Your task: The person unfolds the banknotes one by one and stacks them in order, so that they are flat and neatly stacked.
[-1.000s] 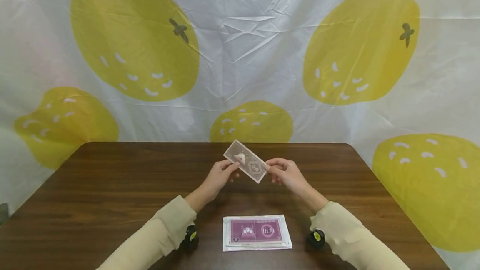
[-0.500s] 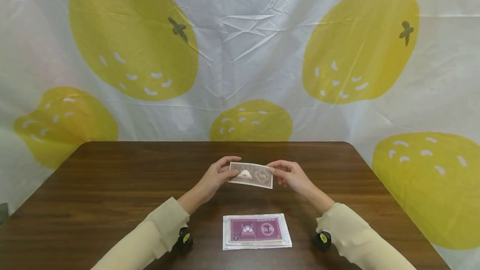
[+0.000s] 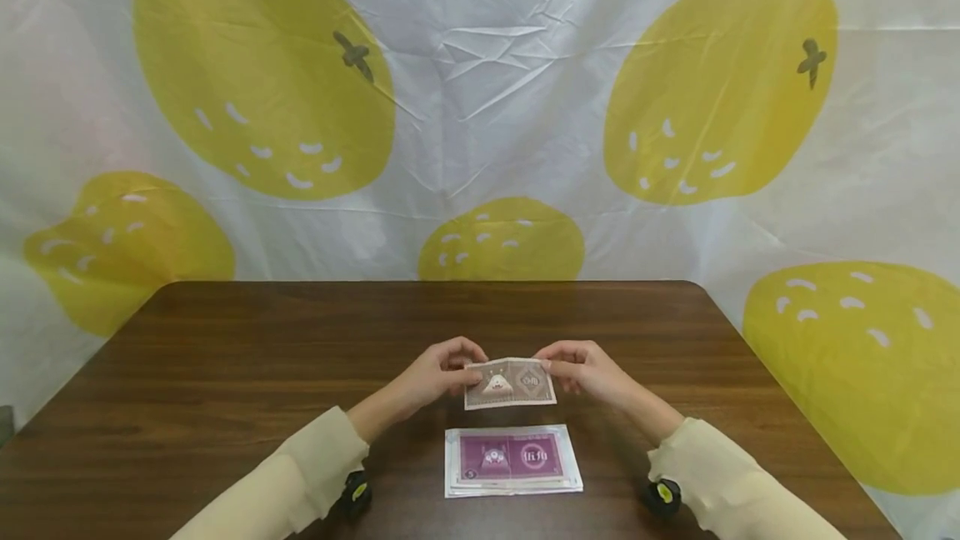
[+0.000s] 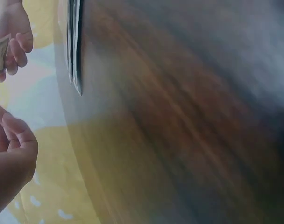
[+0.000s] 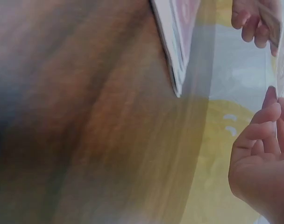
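Note:
A brownish-grey banknote [image 3: 517, 383] with a white figure printed on its left half is stretched between both hands, above the table and just beyond the pile. My left hand [image 3: 438, 371] pinches its left end between thumb and fingers. At the upper right corner, my right hand [image 3: 588, 370] pinches it the same way. A light crease runs down the note's middle. In the right wrist view the note [image 5: 283, 65] appears nearly edge-on. Nearer the body lies a pile of notes [image 3: 513, 458], a purple one on top and white paper edges showing beneath.
The dark wood-grain table [image 3: 247, 373] extends on both sides of the hands. Behind its far edge hangs a white cloth [image 3: 495, 123] printed with big yellow fruit. Each sleeve cuff has a black wrist camera [image 3: 664, 497] below it.
The brown note has turned from a steep slant to nearly level and come down toward the pile. Both hands have moved nearer the body with it, the left shifting its grip along the left end.

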The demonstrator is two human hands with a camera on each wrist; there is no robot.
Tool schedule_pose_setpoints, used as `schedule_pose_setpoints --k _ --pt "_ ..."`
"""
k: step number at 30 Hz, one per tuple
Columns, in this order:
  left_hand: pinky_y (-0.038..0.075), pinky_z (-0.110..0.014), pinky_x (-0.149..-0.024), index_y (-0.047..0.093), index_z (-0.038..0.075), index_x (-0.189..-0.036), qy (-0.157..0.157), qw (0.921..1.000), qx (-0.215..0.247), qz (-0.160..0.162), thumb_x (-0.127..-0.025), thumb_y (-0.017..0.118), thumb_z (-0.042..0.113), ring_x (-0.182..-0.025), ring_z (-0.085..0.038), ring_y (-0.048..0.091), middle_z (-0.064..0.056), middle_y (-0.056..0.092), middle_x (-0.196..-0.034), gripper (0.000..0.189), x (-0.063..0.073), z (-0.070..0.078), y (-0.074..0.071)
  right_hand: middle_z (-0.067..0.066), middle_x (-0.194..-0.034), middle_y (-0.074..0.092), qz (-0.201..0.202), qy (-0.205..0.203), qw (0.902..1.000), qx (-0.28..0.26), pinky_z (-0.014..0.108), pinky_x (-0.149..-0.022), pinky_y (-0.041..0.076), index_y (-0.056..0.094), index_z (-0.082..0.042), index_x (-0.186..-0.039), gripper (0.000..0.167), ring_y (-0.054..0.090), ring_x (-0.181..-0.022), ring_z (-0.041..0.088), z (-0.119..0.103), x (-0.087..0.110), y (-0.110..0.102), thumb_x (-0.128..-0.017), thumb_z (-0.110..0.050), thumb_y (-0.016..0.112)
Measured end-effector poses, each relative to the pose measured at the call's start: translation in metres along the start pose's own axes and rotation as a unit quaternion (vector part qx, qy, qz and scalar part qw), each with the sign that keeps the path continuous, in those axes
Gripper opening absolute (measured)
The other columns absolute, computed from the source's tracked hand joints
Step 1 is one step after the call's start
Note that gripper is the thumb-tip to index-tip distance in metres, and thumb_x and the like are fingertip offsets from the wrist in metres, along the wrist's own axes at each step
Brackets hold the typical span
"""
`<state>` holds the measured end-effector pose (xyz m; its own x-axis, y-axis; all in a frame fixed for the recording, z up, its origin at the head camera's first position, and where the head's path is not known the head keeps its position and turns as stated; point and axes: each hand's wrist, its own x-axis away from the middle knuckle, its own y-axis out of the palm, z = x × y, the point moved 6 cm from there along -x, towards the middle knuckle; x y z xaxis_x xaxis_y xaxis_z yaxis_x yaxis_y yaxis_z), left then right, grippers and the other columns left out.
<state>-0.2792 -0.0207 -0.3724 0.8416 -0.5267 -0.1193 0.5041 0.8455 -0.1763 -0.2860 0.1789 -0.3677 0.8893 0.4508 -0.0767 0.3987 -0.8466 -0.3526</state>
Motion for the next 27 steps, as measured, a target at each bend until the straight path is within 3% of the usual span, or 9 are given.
schedule_pose_setpoints --k 10,14,21,27 --pt "0.040 -0.023 -0.050 0.054 -0.006 -0.091 0.016 0.9950 -0.044 -0.088 -0.080 0.060 -0.001 -0.056 -0.011 0.047 -0.002 0.055 -0.069 0.014 0.008 -0.006 0.014 0.004 -0.062 0.052 -0.068 -0.007 0.9977 0.005 0.020 -0.042 0.034 0.062 0.004 -0.096 0.018 0.042 -0.047 0.007 0.009 0.017 0.011 -0.084 -0.009 0.057" --pt "0.039 -0.022 -0.049 0.055 -0.003 -0.088 0.014 0.9890 -0.095 -0.113 -0.078 0.061 -0.002 -0.055 -0.009 0.046 -0.001 0.053 -0.067 0.012 0.012 -0.007 0.019 0.003 -0.057 0.050 -0.100 -0.007 0.9948 0.021 0.019 -0.040 0.032 0.062 0.003 -0.095 0.017 0.041 -0.045 0.006 0.014 0.024 0.017 -0.084 -0.008 0.057" --pt "0.037 -0.019 -0.051 0.056 0.005 -0.083 0.031 0.9615 -0.239 -0.133 -0.075 0.066 0.003 -0.055 -0.003 0.045 0.006 0.051 -0.063 0.013 0.018 -0.009 0.027 0.007 -0.059 0.052 -0.145 -0.033 0.9871 0.058 0.018 -0.039 0.033 0.063 0.002 -0.092 0.014 0.042 -0.047 0.007 0.017 0.030 0.025 -0.081 -0.005 0.058" --pt "0.036 -0.018 -0.050 0.055 0.007 -0.080 0.045 0.9448 -0.296 -0.133 -0.072 0.066 0.003 -0.052 -0.001 0.043 0.008 0.048 -0.060 0.014 0.020 -0.009 0.033 0.007 -0.067 0.059 -0.148 -0.043 0.9845 0.084 0.020 -0.043 0.038 0.064 0.002 -0.089 0.011 0.046 -0.051 0.008 0.020 0.030 0.029 -0.081 -0.004 0.060"
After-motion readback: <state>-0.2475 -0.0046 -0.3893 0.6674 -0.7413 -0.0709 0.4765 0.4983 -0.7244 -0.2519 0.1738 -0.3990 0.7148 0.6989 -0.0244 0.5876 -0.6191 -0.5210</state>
